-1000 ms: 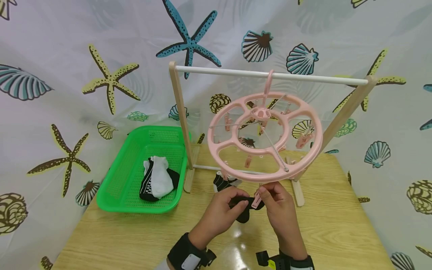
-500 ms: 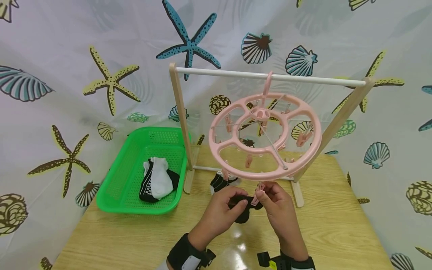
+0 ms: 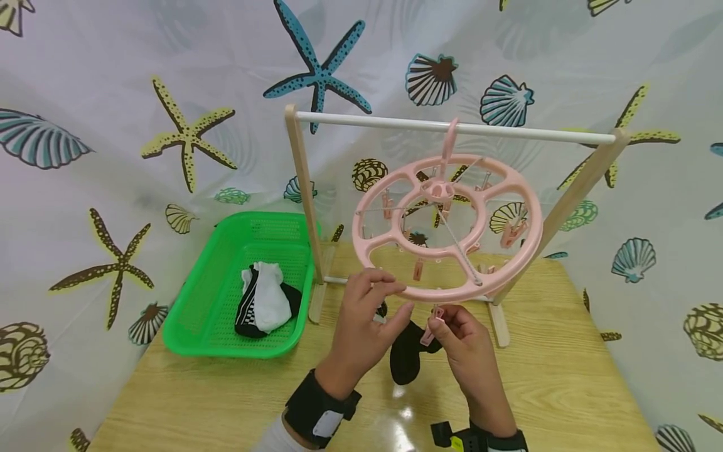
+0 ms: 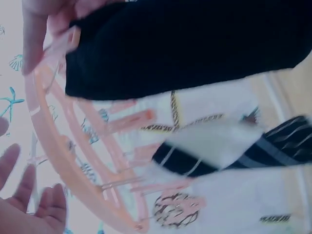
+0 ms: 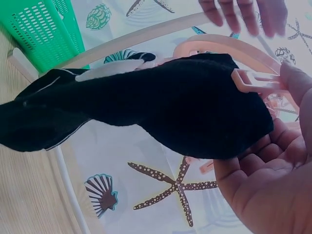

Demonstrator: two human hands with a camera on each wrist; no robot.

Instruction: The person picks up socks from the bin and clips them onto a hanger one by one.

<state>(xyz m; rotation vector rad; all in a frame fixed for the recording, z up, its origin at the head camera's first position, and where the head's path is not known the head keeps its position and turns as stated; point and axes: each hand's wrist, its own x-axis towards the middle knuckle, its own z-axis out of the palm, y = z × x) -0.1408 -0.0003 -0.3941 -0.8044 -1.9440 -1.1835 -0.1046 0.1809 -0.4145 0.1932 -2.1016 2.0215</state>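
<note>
My right hand point(image 3: 470, 358) pinches a pink clothespin point(image 3: 429, 334) under the front rim of the round pink clip hanger point(image 3: 367, 242). A black sock point(image 3: 405, 363) dangles from that clothespin; in the right wrist view the clothespin's tip point(image 5: 248, 81) overlaps the sock's top edge. The fingers of that hand lie behind the sock. My left hand point(image 3: 361, 333) is raised left of the sock, fingers spread and apart from it, fingertips close to the rim. A black-and-white sock point(image 4: 209, 151) hangs beyond, mostly hidden by my left hand in the head view.
The hanger hooks over a white rod point(image 3: 373, 122) between wooden posts point(image 3: 305, 194). More pink clothespins point(image 3: 418, 270) hang beneath it. A green basket point(image 3: 186, 314) with black and white socks point(image 3: 270, 304) stands left on the wooden table point(image 3: 565, 376).
My left hand has let go of the black sock and moved up toward the rim, and the sock now hangs lower. My right hand keeps its pinch on the clothespin.
</note>
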